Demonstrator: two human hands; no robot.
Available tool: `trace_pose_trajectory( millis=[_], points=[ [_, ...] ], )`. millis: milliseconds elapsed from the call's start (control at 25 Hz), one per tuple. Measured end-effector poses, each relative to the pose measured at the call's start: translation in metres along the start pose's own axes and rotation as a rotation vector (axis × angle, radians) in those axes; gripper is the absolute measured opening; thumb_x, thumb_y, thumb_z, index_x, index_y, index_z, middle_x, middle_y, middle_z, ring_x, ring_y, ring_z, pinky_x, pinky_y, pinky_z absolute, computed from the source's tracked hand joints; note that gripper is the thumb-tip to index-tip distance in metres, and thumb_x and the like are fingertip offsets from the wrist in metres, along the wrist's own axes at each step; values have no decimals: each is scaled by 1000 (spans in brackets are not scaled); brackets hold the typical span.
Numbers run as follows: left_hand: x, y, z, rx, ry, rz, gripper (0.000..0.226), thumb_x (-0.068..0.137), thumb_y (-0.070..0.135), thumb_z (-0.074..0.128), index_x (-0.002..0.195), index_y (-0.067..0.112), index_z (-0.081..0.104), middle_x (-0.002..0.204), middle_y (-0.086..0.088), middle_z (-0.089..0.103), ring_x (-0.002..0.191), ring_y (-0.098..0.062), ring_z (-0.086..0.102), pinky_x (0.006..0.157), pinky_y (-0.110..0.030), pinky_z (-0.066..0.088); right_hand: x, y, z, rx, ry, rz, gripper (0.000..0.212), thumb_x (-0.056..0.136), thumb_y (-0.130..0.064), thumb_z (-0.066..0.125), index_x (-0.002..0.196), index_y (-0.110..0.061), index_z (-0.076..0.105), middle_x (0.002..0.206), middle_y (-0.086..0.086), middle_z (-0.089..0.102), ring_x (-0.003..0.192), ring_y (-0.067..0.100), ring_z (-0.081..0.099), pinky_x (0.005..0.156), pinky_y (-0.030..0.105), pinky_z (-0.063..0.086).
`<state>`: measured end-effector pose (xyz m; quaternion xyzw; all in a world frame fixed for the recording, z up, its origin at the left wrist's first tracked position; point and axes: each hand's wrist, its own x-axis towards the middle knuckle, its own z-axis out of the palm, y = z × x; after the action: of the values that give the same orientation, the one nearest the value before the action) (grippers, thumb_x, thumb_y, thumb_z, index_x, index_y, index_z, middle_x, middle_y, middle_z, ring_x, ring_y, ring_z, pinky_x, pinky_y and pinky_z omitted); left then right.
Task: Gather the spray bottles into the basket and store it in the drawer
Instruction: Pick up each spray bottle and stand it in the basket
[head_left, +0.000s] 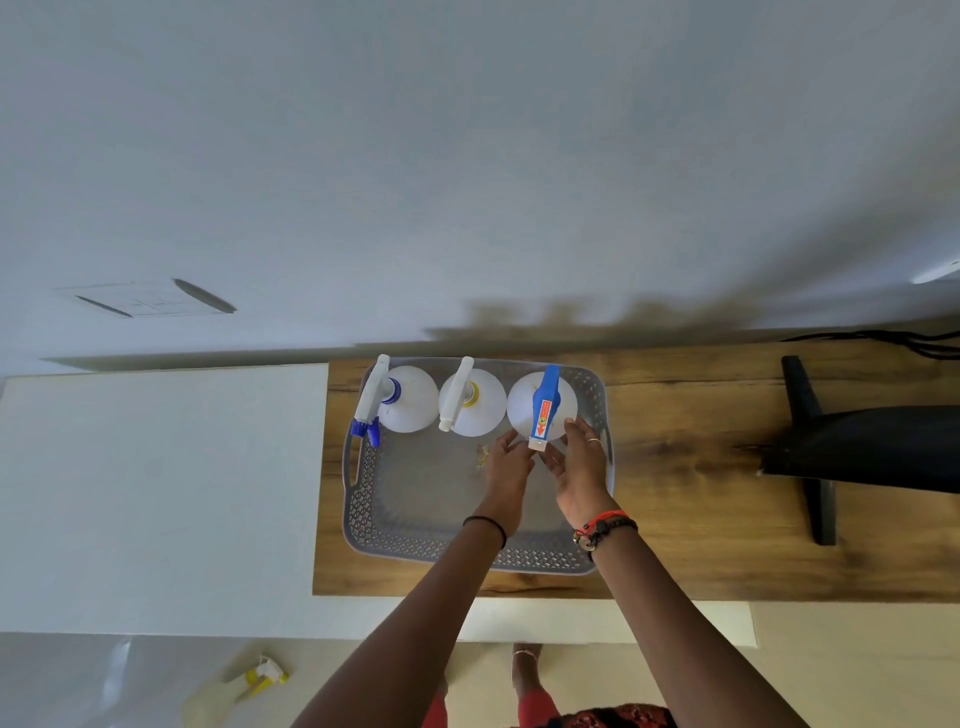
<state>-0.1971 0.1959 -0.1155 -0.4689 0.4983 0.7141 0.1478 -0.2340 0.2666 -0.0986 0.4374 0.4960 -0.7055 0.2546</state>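
Head view is giving me three white plastic spray bottles standing upright in a row along the far wall of the grey perforated plastic basket (457, 553). The rightmost, the white bottle with the blue trigger head and red-orange label (543, 400), is sitting in the basket's far right corner, and both grips are at it.

The right grip (582, 467) is laying a fingertip against that bottle's white shoulder. Its fingers are spreading apart and wrapping round nothing. The left grip (511, 460) is reaching in from the near side with straight fingers, apart as well. Their tips are lying just beside the bottle's white nozzle, and I cannot tell whether they are touching it.

Just to the left, the white bottle with the white trigger and yellow collar (470, 400) is standing mid-row. The white bottle with the white-and-blue trigger (400, 400) is filling the far left corner, its blue nozzle reaching to the left wall. Small pale crumbs (482, 457) are lying on the basket floor near the left grip.

The basket is sitting on the brown wood-grain worktop (701, 493). Well apart to the right, a black monitor stand (810, 452) is standing on the same worktop, with black cables (914, 340) trailing behind it. Down on the floor at lower left, a pale yellow spray bottle with a yellow-and-white trigger (244, 686) is lying on its side, blurred.
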Motion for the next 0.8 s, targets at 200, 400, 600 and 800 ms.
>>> trace_pose_trajectory(
  millis=[200, 400, 600, 800],
  points=[
    [-11, -3, -9, 129, 38, -32, 45, 96, 14, 47, 140, 7, 40, 139, -14, 47, 128, -25, 46, 111, -37, 38, -10, 12, -5, -104, 78, 34, 22, 98, -17, 45, 115, -10, 55, 94, 6, 55, 94, 21, 53, 78, 28, 50],
    [-47, -9, -34, 144, 126, 38, 40, 97, 22, 48, 134, 8, 44, 129, -12, 55, 116, -20, 54, 98, -31, 44, -40, 34, -5, -176, 143, 48, 17, 98, -14, 40, 104, -7, 55, 72, 4, 48, 68, 14, 47, 80, 35, 52],
    [-93, -15, -90, 159, 230, 213, 28, 97, 23, 50, 119, 7, 58, 107, -3, 63, 104, -17, 59, 83, -18, 43, -88, 76, 10, -299, 128, -5, 20, 97, -11, 41, 101, -2, 58, 68, 4, 48, 59, 17, 45, 62, 32, 43],
    [-135, -28, -165, 24, 316, 237, 30, 96, 30, 51, 118, 11, 60, 110, 0, 64, 104, -12, 58, 79, -13, 43, -137, 133, 36, -461, -12, -6, 7, 96, -14, 44, 92, -13, 50, 68, 2, 48, 61, 16, 46, 60, 29, 41]
  ],
)
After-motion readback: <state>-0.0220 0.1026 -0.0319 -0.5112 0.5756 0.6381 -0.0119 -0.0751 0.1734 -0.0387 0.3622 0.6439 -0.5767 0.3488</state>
